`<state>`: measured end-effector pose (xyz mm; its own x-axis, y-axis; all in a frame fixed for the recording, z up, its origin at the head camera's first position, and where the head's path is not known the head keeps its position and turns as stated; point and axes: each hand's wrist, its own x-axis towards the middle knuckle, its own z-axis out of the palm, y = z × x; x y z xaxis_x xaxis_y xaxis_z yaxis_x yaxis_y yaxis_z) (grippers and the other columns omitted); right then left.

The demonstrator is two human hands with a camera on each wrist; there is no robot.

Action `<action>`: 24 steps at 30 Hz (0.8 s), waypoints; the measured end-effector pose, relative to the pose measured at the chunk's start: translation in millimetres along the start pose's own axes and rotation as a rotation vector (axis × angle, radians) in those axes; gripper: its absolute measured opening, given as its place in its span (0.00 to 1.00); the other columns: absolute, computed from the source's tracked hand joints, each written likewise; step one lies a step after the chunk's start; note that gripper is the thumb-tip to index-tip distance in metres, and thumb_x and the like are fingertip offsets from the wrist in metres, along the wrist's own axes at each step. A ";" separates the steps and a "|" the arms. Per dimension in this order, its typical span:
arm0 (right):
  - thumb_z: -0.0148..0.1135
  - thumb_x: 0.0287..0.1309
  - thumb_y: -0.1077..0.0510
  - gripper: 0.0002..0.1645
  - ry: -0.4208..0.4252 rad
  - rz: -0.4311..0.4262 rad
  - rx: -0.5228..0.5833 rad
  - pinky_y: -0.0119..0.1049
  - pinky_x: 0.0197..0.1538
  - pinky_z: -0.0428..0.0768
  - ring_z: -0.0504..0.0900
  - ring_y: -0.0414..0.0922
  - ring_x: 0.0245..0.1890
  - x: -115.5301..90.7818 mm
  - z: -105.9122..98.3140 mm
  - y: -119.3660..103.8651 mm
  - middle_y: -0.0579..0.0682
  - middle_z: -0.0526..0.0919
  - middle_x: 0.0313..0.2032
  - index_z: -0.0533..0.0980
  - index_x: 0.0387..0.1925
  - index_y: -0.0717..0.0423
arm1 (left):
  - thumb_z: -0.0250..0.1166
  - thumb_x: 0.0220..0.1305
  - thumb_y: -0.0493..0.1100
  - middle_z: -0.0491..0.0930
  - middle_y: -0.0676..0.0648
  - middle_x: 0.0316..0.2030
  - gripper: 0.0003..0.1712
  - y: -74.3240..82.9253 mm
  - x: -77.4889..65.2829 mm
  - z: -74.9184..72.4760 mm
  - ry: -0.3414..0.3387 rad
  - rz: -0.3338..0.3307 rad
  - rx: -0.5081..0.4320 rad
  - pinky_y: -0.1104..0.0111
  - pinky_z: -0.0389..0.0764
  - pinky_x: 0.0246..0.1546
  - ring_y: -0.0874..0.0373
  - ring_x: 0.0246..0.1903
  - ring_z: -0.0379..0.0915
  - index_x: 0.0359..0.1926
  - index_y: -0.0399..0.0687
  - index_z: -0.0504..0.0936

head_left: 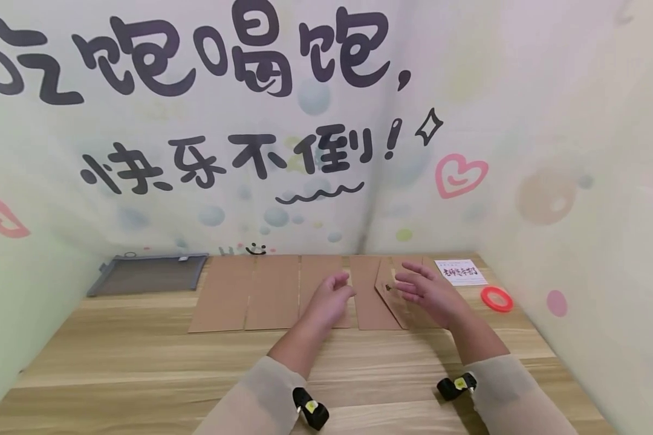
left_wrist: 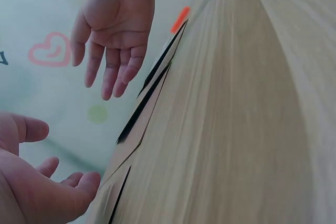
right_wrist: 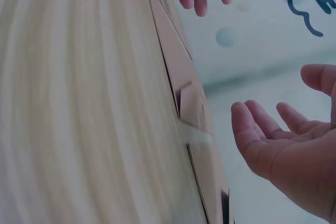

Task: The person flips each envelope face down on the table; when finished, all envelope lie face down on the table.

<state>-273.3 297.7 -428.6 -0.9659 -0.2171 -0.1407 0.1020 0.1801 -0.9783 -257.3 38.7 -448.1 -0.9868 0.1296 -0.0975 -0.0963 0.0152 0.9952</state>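
Brown cardboard panels point(head_left: 272, 296) lie flat in a row across the back of the table. My left hand point(head_left: 329, 302) hovers over the middle of the row, its fingers loosely bent around nothing. Over the right end is my right hand point(head_left: 427, 293), palm turned inward and fingers spread. Beneath it, a slanted cardboard piece point(head_left: 387, 293) with a small dark mark overlaps the other panels. In the left wrist view, both the left hand point(left_wrist: 47, 192) and right hand point(left_wrist: 118, 24) appear empty and apart from the cardboard. The right wrist view shows the right hand point(right_wrist: 294, 150) holding nothing.
A grey zip pouch point(head_left: 149, 275) lies at the back left. Toward the back right are a white card point(head_left: 461, 272) with writing and an orange-red ring point(head_left: 497, 299). A printed curtain point(head_left: 326, 229) stands behind the wooden table point(head_left: 158, 374), with side walls at both ends.
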 end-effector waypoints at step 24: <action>0.46 0.86 0.51 0.37 -0.041 0.113 0.008 0.43 0.69 0.83 0.76 0.61 0.74 -1.9 -10.7 8.9 0.74 0.67 0.76 0.53 0.82 0.66 | 0.64 0.71 0.46 0.69 0.34 0.76 0.35 0.8 -9.6 10.6 -0.139 -0.039 0.064 0.38 0.67 0.76 0.33 0.76 0.65 0.76 0.43 0.71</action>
<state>-273.2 310.0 -435.4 -0.9376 -0.2347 -0.2565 0.2123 0.1979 -0.9570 -246.5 48.0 -446.4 -0.9545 0.2637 -0.1395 -0.1210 0.0852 0.9890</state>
